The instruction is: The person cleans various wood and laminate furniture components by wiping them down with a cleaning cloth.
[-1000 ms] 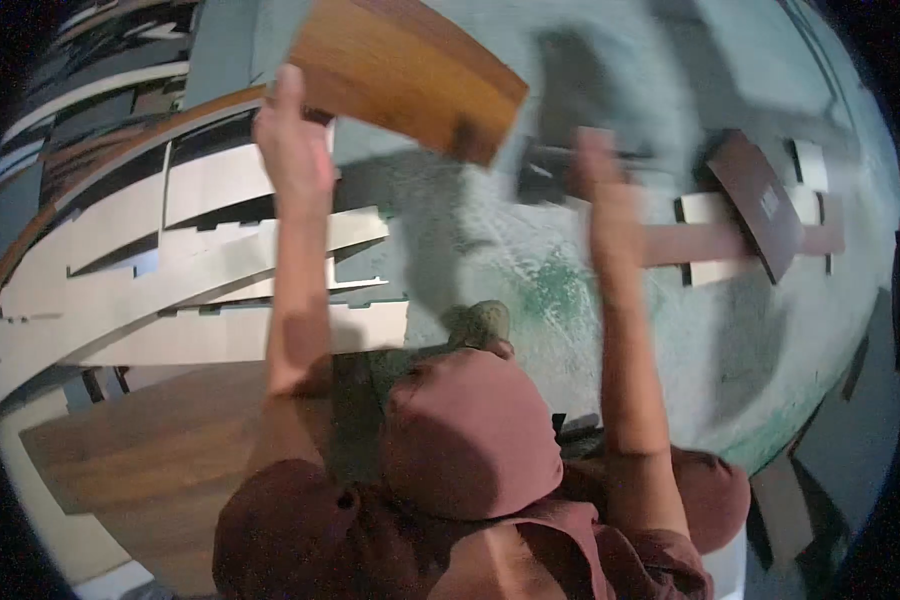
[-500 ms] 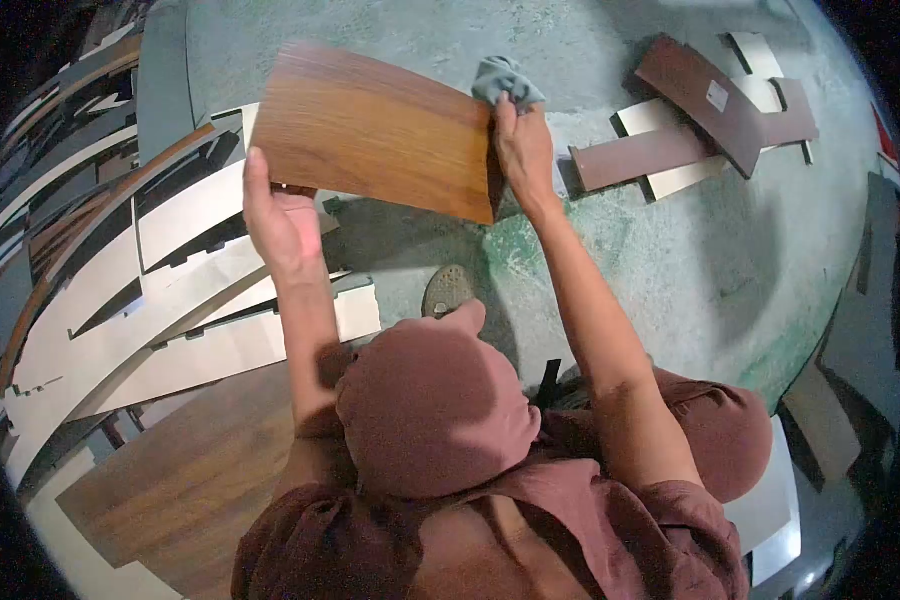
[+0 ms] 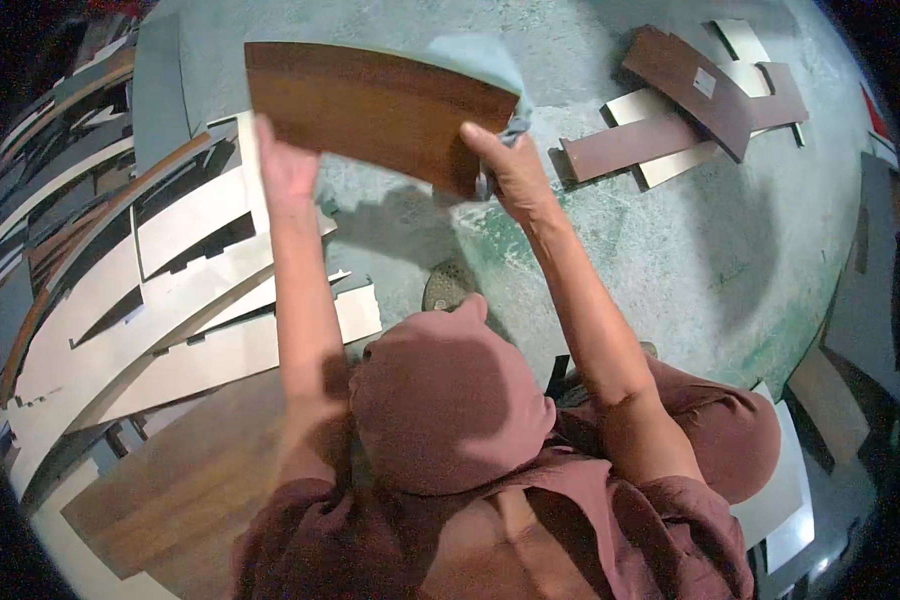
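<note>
A brown wood-grain board (image 3: 370, 115) is held up in front of me between both hands, its broad face turned partly away from the light. My left hand (image 3: 288, 168) grips its lower left corner. At the right end my right hand (image 3: 510, 175) holds the board, the thumb on its face. A grey-blue cloth (image 3: 518, 118) is bunched at that same hand, partly hidden behind the board. A pale blurred surface shows behind the board's upper right edge; I cannot make out what it is.
Brown panels (image 3: 635, 140) lie crossed over white pieces on the floor at the right. White cut panels (image 3: 200, 250) and many strips are piled at the left. A large wood-grain board (image 3: 190, 480) lies at the lower left. Dark panels (image 3: 865, 290) line the far right.
The board has tilted, and its face looks darker. My right hand has moved down onto the board's right end, with its thumb now on the face.
</note>
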Demonstrator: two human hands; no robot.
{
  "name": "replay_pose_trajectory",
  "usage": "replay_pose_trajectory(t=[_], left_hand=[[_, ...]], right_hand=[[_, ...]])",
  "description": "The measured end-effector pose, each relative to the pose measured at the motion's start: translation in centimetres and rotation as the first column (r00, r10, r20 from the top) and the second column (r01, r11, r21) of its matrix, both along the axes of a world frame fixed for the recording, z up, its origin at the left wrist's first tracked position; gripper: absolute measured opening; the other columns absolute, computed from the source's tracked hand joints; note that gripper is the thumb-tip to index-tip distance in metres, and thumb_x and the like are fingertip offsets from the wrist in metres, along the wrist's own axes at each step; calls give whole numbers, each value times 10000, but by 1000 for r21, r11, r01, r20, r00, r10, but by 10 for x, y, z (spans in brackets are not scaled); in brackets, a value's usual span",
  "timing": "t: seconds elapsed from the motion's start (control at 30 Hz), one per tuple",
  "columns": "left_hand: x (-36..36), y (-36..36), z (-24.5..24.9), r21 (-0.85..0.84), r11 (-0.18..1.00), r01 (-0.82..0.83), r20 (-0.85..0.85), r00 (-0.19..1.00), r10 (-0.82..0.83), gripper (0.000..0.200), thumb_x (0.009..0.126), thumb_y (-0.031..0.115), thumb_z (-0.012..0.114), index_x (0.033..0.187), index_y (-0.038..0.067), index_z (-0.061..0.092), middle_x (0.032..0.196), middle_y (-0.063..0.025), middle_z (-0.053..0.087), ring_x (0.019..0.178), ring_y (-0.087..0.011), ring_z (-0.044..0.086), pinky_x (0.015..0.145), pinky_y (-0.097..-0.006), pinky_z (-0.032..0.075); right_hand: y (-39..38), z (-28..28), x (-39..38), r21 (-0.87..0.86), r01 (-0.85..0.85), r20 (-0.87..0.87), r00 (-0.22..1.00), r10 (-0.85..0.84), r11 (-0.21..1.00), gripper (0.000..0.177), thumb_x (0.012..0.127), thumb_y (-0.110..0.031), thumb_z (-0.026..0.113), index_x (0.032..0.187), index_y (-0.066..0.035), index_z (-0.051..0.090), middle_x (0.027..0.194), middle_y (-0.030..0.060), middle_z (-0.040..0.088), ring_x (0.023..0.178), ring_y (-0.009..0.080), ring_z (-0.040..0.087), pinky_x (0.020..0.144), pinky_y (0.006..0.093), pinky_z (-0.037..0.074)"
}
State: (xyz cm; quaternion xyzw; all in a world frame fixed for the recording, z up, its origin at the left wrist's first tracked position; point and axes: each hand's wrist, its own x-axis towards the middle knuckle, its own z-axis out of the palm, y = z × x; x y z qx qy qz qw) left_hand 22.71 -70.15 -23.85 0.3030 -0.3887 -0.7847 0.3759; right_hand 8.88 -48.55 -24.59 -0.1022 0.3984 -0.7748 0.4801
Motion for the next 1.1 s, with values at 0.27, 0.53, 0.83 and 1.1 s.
replay_pose_trajectory(t=[0.27,0.53,0.83,1.1], left_hand=[[-1,54,20,525,739,421,-180,904,-387,451,846,442,392,1068,67,510,978,-124,570,890,-235,558,810,-359,443],[25,62,0,424,870,253,-19,962,-271,386,863,287,431,1146,24,443,1123,-105,511,1005,-233,512,869,-379,411],[32,113,0,247,897,366,47,920,-388,447,829,188,513,1215,40,344,1168,-68,458,1084,-182,439,931,-335,339],[31,148,-35,410,742,531,-45,824,-564,479,816,260,544,1196,20,380,1167,-96,467,1083,-182,444,917,-347,356]], right_hand=[[-15,15,33,12,-20,-999,33,13,1000,501,610,-33,588,1082,-181,514,1111,75,513,1014,266,491,870,374,395],[-16,2,22,208,100,-947,-229,226,973,572,610,-129,630,1146,-252,475,1224,45,427,1095,253,439,916,360,360],[-30,-1,-19,202,71,-746,657,106,977,381,757,-105,475,1132,-36,459,1124,140,485,1048,243,439,911,305,325],[-9,-32,-58,-64,75,443,896,-39,995,482,775,-435,543,1002,-10,548,958,107,577,838,192,556,757,298,453]])
